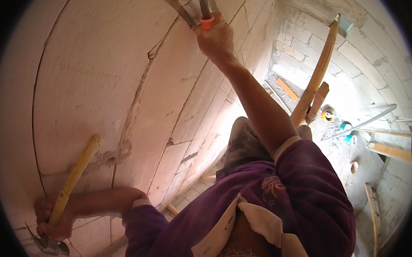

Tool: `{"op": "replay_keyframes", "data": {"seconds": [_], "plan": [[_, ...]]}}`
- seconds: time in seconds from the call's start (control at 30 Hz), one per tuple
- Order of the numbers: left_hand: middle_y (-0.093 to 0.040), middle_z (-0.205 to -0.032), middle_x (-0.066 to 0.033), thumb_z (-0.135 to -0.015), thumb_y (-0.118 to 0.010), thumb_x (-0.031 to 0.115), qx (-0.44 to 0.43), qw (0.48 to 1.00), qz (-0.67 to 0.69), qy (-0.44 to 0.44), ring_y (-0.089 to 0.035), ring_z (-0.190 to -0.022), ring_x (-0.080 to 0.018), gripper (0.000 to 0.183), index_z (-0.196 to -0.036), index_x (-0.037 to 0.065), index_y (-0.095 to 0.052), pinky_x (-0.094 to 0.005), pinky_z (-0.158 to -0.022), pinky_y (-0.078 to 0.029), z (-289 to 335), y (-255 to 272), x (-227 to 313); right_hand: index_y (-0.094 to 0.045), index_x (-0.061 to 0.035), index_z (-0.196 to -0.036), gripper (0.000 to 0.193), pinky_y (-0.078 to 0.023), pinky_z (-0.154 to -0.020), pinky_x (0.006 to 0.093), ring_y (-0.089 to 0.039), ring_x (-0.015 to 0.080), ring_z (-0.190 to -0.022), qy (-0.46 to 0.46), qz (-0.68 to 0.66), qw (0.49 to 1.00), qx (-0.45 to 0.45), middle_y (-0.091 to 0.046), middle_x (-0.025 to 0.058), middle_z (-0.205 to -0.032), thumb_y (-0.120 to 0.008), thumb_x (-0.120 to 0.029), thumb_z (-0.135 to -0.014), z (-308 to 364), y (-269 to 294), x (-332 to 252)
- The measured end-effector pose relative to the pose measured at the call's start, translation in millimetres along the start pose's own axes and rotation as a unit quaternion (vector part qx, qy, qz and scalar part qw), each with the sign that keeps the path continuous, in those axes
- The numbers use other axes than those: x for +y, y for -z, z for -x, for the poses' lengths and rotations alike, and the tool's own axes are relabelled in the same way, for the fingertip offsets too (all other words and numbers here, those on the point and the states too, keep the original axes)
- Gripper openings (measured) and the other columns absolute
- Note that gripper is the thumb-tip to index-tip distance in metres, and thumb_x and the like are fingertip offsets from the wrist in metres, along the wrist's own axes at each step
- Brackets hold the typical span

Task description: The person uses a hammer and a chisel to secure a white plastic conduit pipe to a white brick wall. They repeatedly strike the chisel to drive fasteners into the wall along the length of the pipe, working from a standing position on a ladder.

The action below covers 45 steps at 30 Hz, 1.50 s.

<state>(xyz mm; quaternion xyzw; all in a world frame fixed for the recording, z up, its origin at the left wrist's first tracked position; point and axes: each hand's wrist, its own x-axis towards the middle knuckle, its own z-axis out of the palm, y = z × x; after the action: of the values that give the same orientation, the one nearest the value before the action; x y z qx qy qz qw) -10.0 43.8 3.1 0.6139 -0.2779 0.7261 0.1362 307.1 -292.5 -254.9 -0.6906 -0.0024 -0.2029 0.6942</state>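
My left hand is closed around a claw hammer at the lower left. It grips the pale wooden handle close to the steel head, and the rest of the handle points upward. At the top, my right arm reaches up and my right hand is closed on a chisel-like metal rod with an orange collar. The rod's far end runs out of view. Beside it, a grey strip slants along the wall; I cannot tell whether it is a bar or a groove.
A pale block wall with dark joints fills the left side. A long wooden pole leans at the right. Round yellow and teal objects, a grey pipe and planks lie on the bright floor.
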Motion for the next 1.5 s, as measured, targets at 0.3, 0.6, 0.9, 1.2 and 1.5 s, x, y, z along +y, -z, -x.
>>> {"op": "replay_keyframes", "data": {"seconds": [0.3,0.6,0.9,1.2,1.5], "plan": [[-0.025,-0.042,0.002,-0.08,-0.048,0.024,0.026,0.999,-0.044,0.017,-0.03,-0.031,-0.0129,0.033,-0.052,0.017,-0.033,-0.0288,-0.035,-0.031,2,-41,27,-0.06,0.0007,-0.099,0.022,-0.052,-0.08,0.0446,-0.068,0.0401,-0.088,-0.019,0.045,0.999,-0.005,-0.069,0.0233,-0.088,-0.06,-0.007,-0.078,-3,-1,-18],[-0.029,-0.042,0.0008,-0.08,-0.049,0.026,0.009,0.998,-0.048,0.031,-0.035,-0.031,-0.0138,0.033,-0.053,0.016,-0.035,-0.0294,-0.033,-0.033,3,-34,24,-0.061,0.0039,-0.102,0.027,-0.054,-0.077,0.0426,-0.068,0.0371,-0.084,-0.011,-0.004,1.0,0.028,-0.067,0.0238,-0.09,-0.062,-0.01,-0.078,-9,21,-18],[-0.039,-0.051,0.0018,-0.087,-0.055,0.03,0.109,0.848,-0.387,-0.345,-0.044,-0.038,-0.0118,0.032,-0.065,0.012,-0.039,-0.0235,-0.035,-0.034,-15,22,-29,-0.062,0.0039,-0.107,0.04,-0.053,-0.079,0.0418,-0.068,0.035,-0.088,-0.124,0.325,0.914,-0.207,-0.069,0.0218,-0.09,-0.074,-0.019,-0.077,33,183,76],[-0.044,-0.058,0.0017,-0.09,-0.056,0.028,0.02,0.997,-0.068,0.021,-0.047,-0.042,-0.0122,0.025,-0.078,0.01,-0.043,-0.0251,-0.037,-0.035,-7,-6,-1,-0.061,-0.0021,-0.116,0.037,-0.043,-0.04,0.0265,-0.061,0.0127,-0.056,-0.387,-0.019,0.879,-0.277,-0.063,0.0046,-0.078,-0.071,-0.016,-0.083,91,186,137],[-0.045,-0.058,0.0029,-0.091,-0.057,0.029,-0.007,0.997,-0.028,0.072,-0.048,-0.043,-0.0117,0.024,-0.078,0.012,-0.046,-0.0254,-0.038,-0.036,1,-27,15,-0.056,-0.0005,-0.126,0.047,-0.055,-0.068,0.0352,-0.069,0.0232,-0.072,-0.172,0.171,0.929,-0.279,-0.07,0.0218,-0.091,-0.07,-0.027,-0.089,78,133,115]]}}
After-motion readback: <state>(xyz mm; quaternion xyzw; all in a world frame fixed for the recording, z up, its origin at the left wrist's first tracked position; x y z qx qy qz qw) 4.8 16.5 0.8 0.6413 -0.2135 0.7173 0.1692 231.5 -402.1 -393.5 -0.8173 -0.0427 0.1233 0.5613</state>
